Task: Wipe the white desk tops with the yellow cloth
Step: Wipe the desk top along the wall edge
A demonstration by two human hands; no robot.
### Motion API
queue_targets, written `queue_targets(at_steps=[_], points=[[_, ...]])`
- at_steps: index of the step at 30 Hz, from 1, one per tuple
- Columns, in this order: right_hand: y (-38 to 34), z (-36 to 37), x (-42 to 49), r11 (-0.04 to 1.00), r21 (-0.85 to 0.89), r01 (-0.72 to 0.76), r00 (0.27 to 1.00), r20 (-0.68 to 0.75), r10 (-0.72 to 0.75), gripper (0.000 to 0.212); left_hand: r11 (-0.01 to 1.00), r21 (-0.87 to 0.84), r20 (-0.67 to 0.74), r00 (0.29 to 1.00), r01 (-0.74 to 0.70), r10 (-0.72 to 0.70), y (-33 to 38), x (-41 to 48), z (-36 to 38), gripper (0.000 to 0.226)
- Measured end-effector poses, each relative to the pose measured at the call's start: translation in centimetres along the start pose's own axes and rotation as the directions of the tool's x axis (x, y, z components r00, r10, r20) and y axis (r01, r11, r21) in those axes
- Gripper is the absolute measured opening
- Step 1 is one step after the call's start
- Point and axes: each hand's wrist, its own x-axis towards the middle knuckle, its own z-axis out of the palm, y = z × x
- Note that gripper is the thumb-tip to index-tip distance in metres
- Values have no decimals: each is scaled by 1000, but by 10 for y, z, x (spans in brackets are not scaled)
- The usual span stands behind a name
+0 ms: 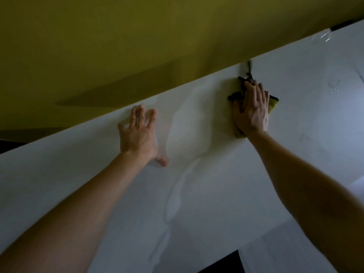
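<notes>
Two hands flat on desk (216, 194): right hand (252, 110) presses cloth (274, 104), fingers straight, nearly together; left hand (137, 134) left of cloth, fingers spread. Wet streaks (173, 201) left of cloth.

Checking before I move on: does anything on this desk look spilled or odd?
Yes: a wet streak winds down the white desk top between the left hand and the right hand, which presses the yellow cloth. It looks like liquid not yet wiped.
</notes>
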Motion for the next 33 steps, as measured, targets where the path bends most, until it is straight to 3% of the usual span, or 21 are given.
queue_targets(at_steps=[2, 4, 7, 9, 11, 12, 14, 16, 18, 20, 22, 25, 27, 29, 31, 33], points=[[-27, 11, -41, 999, 39, 12, 1000, -4, -12, 65, 1000, 4, 12, 1000, 5, -5, 0, -3, -1, 185], [-62, 13, -114, 987, 82, 140, 989, 30, -142, 62, 1000, 13, 7, 1000, -7, 7, -1, -10, -2, 178], [-72, 5, -197, 881, 173, 441, 871, 156, -467, 58, 999, 50, 11, 1000, -21, 21, 15, -23, -7, 157], [-33, -6, -192, 824, 167, 541, 801, 195, -565, 55, 992, 110, -2, 998, -65, 65, 42, -33, -9, 122], [23, -19, -154, 883, 133, 449, 873, 145, -466, 54, 984, 96, -27, 988, -148, 151, 76, -45, -11, 94], [56, -25, -128, 940, 104, 326, 937, 95, -336, 55, 979, 63, -31, 981, -192, 194, 92, -51, -11, 91], [117, -42, -78, 999, 43, 30, 1000, 2, -30, 61, 964, 23, -22, 964, -266, 267, 121, -59, -6, 100], [139, -49, -59, 991, 22, -129, 989, -76, 131, 64, 952, 38, -9, 953, -303, 304, 143, -62, 2, 115], [110, -42, -89, 992, 55, -114, 991, -59, 118, 63, 951, 74, 2, 954, -300, 300, 160, -66, 7, 127], [60, -36, -150, 996, 81, 42, 998, 39, -45, 58, 964, 92, 3, 969, -248, 248, 173, -73, 10, 131], [37, -36, -203, 965, 127, 228, 956, 160, -247, 54, 973, 117, 20, 980, -199, 198, 186, -82, 11, 134], [95, -53, -193, 904, 130, 407, 880, 211, -426, 53, 973, 141, 26, 983, -181, 179, 206, -87, 10, 142], [167, -69, -150, 947, 97, 305, 942, 117, -315, 52, 971, 120, 37, 978, -209, 206, 223, -84, 8, 145], [240, -87, -105, 997, 23, 67, 997, 32, -68, 54, 969, 92, 13, 973, -231, 231, 242, -79, 6, 146], [277, -101, -82, 994, -5, -111, 993, -25, 111, 58, 966, 83, 1, 969, -247, 247, 260, -76, 10, 148], [259, -95, -92, 978, 31, -205, 977, -47, 206, 61, 970, 86, -4, 973, -228, 230, 273, -75, 17, 149]])
